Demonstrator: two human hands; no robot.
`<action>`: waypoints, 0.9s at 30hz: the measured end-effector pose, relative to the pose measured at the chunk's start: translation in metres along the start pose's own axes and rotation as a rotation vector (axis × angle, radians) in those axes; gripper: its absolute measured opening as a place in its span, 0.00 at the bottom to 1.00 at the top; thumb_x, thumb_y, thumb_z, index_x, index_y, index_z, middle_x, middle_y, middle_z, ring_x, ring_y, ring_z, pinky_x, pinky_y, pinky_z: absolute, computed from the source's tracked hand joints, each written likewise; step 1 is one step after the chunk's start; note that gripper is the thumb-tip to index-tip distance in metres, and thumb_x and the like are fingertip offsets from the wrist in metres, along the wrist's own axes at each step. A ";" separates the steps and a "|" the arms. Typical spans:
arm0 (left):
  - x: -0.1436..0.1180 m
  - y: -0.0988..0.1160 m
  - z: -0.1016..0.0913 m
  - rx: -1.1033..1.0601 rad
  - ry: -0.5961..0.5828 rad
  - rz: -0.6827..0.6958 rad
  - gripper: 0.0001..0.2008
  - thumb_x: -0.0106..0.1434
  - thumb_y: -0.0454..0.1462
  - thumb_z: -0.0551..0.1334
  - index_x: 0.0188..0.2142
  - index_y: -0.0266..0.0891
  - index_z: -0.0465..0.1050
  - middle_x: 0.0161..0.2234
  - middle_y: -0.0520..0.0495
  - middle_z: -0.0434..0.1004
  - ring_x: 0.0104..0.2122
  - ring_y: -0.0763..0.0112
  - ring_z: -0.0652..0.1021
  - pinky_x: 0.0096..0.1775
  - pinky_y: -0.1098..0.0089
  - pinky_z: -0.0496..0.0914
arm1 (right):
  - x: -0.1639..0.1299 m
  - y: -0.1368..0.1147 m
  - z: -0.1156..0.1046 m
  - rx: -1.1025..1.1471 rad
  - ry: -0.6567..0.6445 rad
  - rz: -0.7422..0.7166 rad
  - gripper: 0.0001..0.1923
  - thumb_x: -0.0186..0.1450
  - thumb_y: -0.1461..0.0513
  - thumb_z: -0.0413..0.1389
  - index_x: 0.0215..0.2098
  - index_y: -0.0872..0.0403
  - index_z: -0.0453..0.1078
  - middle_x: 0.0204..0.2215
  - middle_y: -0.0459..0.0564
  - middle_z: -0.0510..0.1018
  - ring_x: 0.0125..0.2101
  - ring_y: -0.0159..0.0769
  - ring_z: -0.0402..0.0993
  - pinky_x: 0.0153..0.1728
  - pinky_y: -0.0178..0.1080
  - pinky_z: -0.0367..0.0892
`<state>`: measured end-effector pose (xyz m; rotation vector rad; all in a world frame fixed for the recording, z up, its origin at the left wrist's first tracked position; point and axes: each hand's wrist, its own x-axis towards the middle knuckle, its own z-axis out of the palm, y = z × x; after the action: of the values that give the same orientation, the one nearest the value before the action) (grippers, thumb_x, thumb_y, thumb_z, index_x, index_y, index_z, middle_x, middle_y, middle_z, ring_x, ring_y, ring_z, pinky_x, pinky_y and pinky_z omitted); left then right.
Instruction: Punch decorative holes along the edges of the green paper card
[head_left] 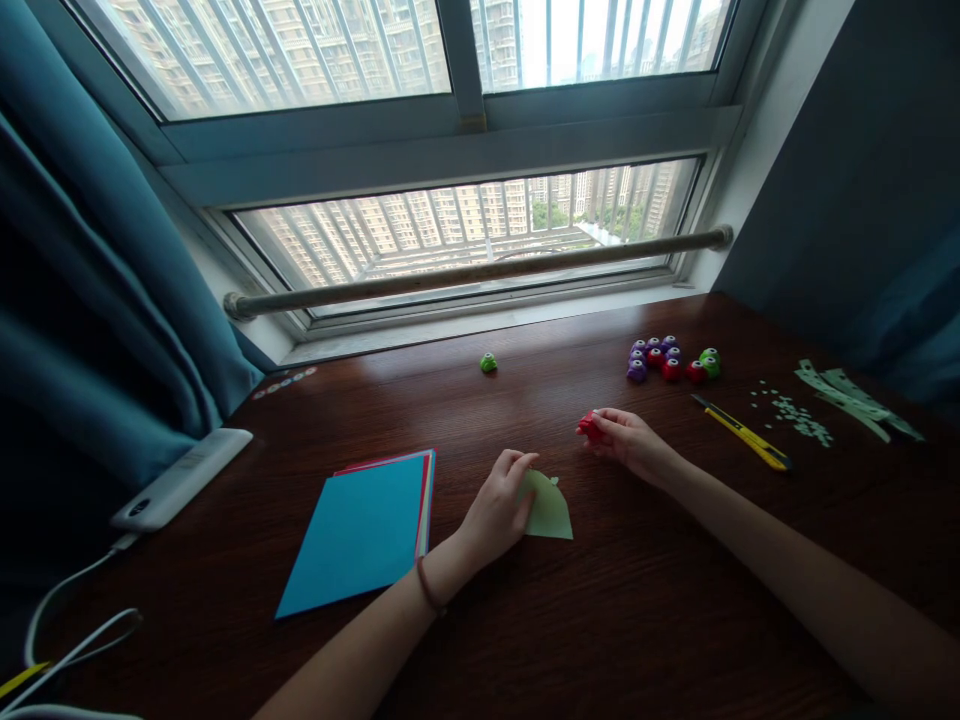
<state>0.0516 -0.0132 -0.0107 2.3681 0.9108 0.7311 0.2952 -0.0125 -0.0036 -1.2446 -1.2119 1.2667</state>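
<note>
My left hand (pixel 499 500) rests on the table with its fingers closed over the left side of a pale green piece of paper (pixel 551 512). The paper has a curved upper edge and a straight lower one, and a tiny green scrap (pixel 554 481) lies at its top. To the right and a little farther off, my right hand (pixel 626 440) is closed around a small red craft punch (pixel 590 428), raised slightly and apart from the paper. Part of the punch is hidden by my fingers.
A lone green punch (pixel 489 363) stands at the back. Purple, red and green punches (pixel 672 370) cluster back right, near a yellow utility knife (pixel 746 436), paper bits (pixel 802 418) and cut strips (pixel 855 398). Coloured paper (pixel 360 530) and a white power bank (pixel 184 478) lie left.
</note>
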 end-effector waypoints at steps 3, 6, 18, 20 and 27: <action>0.001 0.002 -0.004 -0.085 0.032 -0.027 0.09 0.59 0.29 0.54 0.38 0.39 0.68 0.40 0.44 0.65 0.41 0.66 0.70 0.46 0.65 0.66 | 0.002 0.004 0.000 -0.087 0.062 -0.038 0.19 0.57 0.49 0.55 0.35 0.56 0.66 0.34 0.54 0.77 0.27 0.35 0.74 0.25 0.35 0.69; 0.002 0.005 -0.008 -0.176 0.056 -0.043 0.05 0.60 0.32 0.55 0.32 0.38 0.69 0.39 0.45 0.68 0.43 0.65 0.70 0.51 0.61 0.60 | 0.007 0.006 -0.010 -0.245 0.197 -0.115 0.18 0.52 0.52 0.60 0.36 0.55 0.68 0.34 0.52 0.76 0.31 0.38 0.74 0.32 0.39 0.69; 0.001 0.016 -0.004 -0.722 0.033 -0.308 0.08 0.56 0.39 0.61 0.30 0.35 0.68 0.25 0.50 0.70 0.25 0.72 0.70 0.27 0.75 0.64 | 0.035 0.018 -0.100 -0.895 0.706 -0.227 0.13 0.53 0.57 0.58 0.33 0.57 0.73 0.32 0.56 0.74 0.33 0.45 0.68 0.40 0.46 0.61; 0.001 0.018 -0.007 -0.819 0.024 -0.349 0.07 0.55 0.38 0.61 0.28 0.34 0.68 0.25 0.50 0.70 0.25 0.73 0.70 0.27 0.75 0.64 | 0.037 0.023 -0.105 -0.930 0.724 -0.219 0.12 0.53 0.58 0.58 0.32 0.58 0.73 0.30 0.57 0.73 0.32 0.46 0.68 0.38 0.46 0.62; 0.002 0.024 -0.007 -1.124 -0.001 -0.517 0.02 0.50 0.32 0.58 0.26 0.36 0.67 0.22 0.53 0.68 0.21 0.78 0.67 0.23 0.78 0.60 | 0.028 0.006 -0.087 -0.895 0.741 -0.291 0.19 0.58 0.61 0.53 0.45 0.63 0.67 0.42 0.65 0.68 0.35 0.45 0.69 0.43 0.49 0.61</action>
<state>0.0587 -0.0254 0.0096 1.0949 0.7530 0.7365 0.3810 0.0176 -0.0104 -1.8369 -1.3315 -0.0591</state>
